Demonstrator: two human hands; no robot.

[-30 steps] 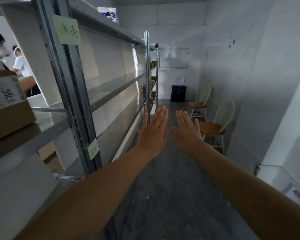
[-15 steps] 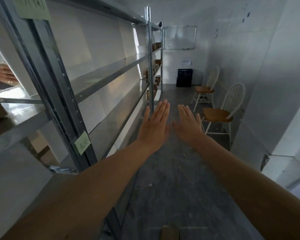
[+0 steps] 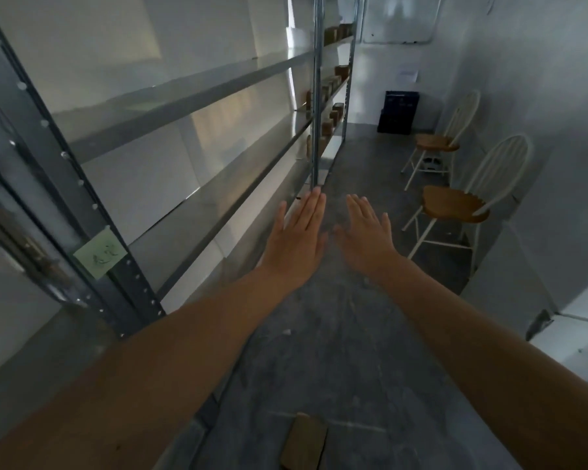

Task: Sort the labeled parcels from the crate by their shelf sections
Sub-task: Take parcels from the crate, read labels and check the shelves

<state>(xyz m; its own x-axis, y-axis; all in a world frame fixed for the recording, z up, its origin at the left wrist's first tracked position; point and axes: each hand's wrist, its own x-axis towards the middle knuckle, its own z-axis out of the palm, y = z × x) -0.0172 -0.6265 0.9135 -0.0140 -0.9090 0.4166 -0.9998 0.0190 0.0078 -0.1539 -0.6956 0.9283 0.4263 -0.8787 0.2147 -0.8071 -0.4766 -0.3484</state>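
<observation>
Parcels line far end of rack, several tiers.

Shelving along left; two chairs against right wall; crate at far end (parcels on far shelves).

shelving grey metal | note pale green | chairs white, tan seats | crate dark blue

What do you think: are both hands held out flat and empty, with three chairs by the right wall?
Not quite. The head view shows two chairs by the right wall, not three: a nearer chair and a farther chair. The left hand and right hand are held out flat and empty.
</observation>
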